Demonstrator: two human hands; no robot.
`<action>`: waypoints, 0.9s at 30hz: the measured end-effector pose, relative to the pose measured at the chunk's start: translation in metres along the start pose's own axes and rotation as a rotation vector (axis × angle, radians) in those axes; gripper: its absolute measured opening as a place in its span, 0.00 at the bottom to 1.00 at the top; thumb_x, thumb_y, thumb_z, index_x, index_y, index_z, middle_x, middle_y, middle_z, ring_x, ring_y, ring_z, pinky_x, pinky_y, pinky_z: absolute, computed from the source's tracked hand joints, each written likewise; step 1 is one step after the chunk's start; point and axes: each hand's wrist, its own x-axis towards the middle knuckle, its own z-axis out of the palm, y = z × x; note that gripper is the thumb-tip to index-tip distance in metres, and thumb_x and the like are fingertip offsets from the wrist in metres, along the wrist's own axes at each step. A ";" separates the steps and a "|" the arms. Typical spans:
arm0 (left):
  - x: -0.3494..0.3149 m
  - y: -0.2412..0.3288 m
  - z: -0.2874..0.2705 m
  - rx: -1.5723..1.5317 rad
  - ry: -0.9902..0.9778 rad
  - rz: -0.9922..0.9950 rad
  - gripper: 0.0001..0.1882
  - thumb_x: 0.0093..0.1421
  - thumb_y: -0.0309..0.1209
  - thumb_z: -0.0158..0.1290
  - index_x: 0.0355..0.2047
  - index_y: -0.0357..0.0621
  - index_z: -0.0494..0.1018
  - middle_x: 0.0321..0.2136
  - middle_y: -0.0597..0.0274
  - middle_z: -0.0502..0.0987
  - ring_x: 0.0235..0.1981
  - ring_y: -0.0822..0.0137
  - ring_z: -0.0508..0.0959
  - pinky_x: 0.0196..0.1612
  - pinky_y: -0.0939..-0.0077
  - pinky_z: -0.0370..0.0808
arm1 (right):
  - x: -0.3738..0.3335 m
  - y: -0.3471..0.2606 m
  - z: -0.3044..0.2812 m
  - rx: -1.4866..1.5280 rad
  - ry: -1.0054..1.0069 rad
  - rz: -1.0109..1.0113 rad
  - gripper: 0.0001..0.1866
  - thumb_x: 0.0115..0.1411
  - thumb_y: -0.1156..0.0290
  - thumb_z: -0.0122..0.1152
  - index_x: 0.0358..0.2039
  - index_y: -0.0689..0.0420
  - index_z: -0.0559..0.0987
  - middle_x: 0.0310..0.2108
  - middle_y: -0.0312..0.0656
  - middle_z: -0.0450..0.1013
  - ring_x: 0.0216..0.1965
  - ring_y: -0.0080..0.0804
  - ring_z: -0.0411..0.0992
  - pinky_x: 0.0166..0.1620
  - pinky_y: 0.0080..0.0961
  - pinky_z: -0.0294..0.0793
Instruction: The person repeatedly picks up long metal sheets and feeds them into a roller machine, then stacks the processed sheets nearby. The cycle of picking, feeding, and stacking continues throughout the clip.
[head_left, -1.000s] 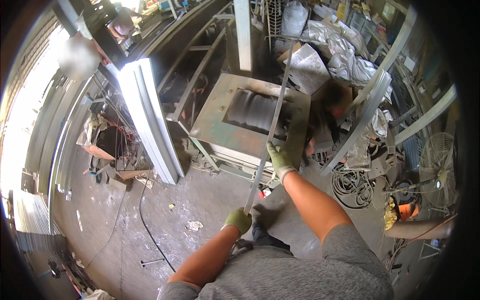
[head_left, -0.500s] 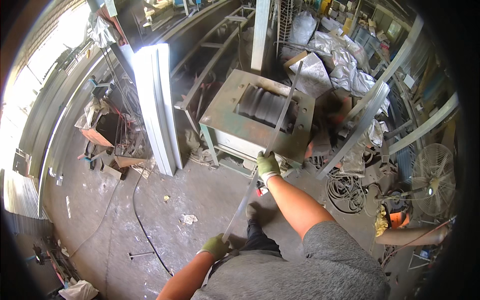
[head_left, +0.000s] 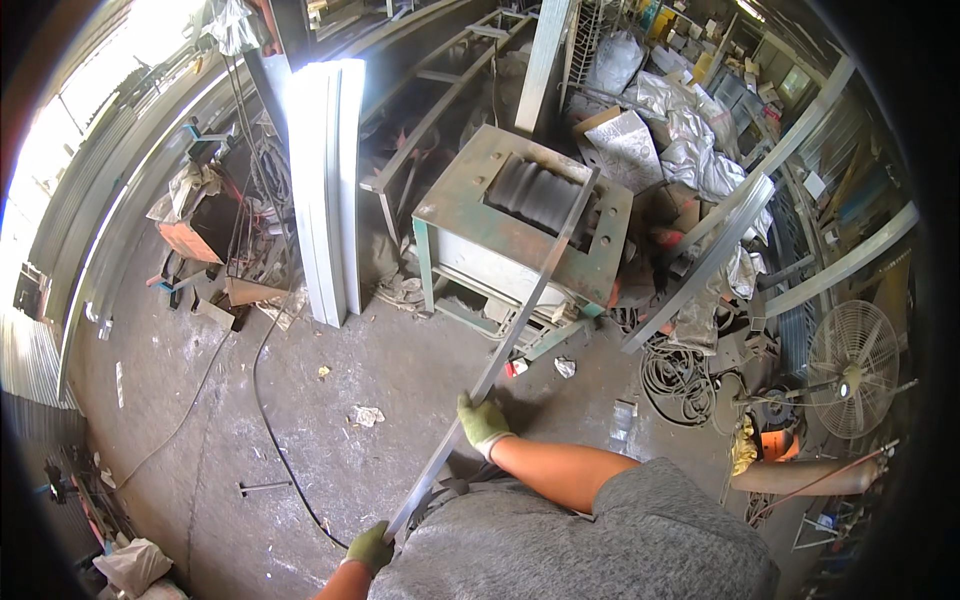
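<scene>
A long, flat metal bar [head_left: 512, 342] slants from low beside my body up to the machine. My left hand [head_left: 371, 550], in a green glove, is closed round its near end. Farther up the bar, my right hand [head_left: 484, 424], in a matching glove, is closed on it too. The bar's far end overlaps the top of the green-framed machine [head_left: 458, 205], beside the opening with dark ribbed rollers [head_left: 533, 200]. I cannot tell whether it touches the top.
A bundle of bright metal profiles [head_left: 328, 200] stands left of the machine. A black cable [head_left: 263, 400] crosses the floor at left. On the right are a coiled cable [head_left: 678, 385], a standing fan [head_left: 852, 370] and leaning metal beams [head_left: 700, 262]. Silvery sacks [head_left: 690, 130] lie behind.
Both hands have drawn the bar back toward my body, down and to the left. Its far end has come down from beyond the machine's rear edge to its top. My right arm is more bent.
</scene>
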 end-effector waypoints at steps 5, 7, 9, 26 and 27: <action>-0.033 -0.119 0.059 -0.043 0.006 0.095 0.21 0.73 0.45 0.59 0.61 0.53 0.76 0.51 0.45 0.87 0.54 0.37 0.85 0.56 0.45 0.82 | -0.050 0.010 0.007 0.060 -0.464 0.041 0.38 0.73 0.32 0.64 0.56 0.60 0.88 0.59 0.59 0.84 0.64 0.55 0.81 0.65 0.44 0.77; -0.042 -0.155 0.059 -0.065 -0.038 0.209 0.24 0.79 0.44 0.51 0.70 0.52 0.74 0.65 0.52 0.83 0.67 0.44 0.81 0.67 0.52 0.78 | -0.055 0.010 0.012 0.304 -0.448 0.084 0.38 0.70 0.40 0.74 0.61 0.63 0.86 0.57 0.53 0.86 0.61 0.45 0.82 0.64 0.39 0.77; -0.062 -0.163 0.074 -0.213 -0.034 -0.010 0.24 0.79 0.43 0.51 0.71 0.51 0.74 0.66 0.53 0.82 0.68 0.45 0.80 0.68 0.54 0.78 | -0.053 0.010 0.016 0.433 -0.482 0.180 0.37 0.70 0.44 0.77 0.63 0.65 0.84 0.57 0.50 0.86 0.60 0.41 0.82 0.64 0.38 0.77; 0.078 0.176 -0.146 -0.177 0.090 -0.083 0.24 0.62 0.51 0.74 0.45 0.44 0.86 0.33 0.54 0.88 0.33 0.56 0.85 0.42 0.58 0.81 | 0.195 -0.114 -0.115 0.057 0.261 0.024 0.70 0.65 0.25 0.67 0.80 0.74 0.50 0.61 0.68 0.81 0.62 0.61 0.82 0.64 0.47 0.82; 0.099 0.182 -0.156 -0.202 -0.010 -0.117 0.24 0.62 0.50 0.73 0.45 0.41 0.86 0.33 0.53 0.88 0.33 0.58 0.84 0.43 0.58 0.81 | 0.204 -0.124 -0.114 -0.077 0.351 0.073 0.73 0.63 0.22 0.65 0.82 0.73 0.47 0.67 0.69 0.75 0.65 0.62 0.79 0.66 0.49 0.80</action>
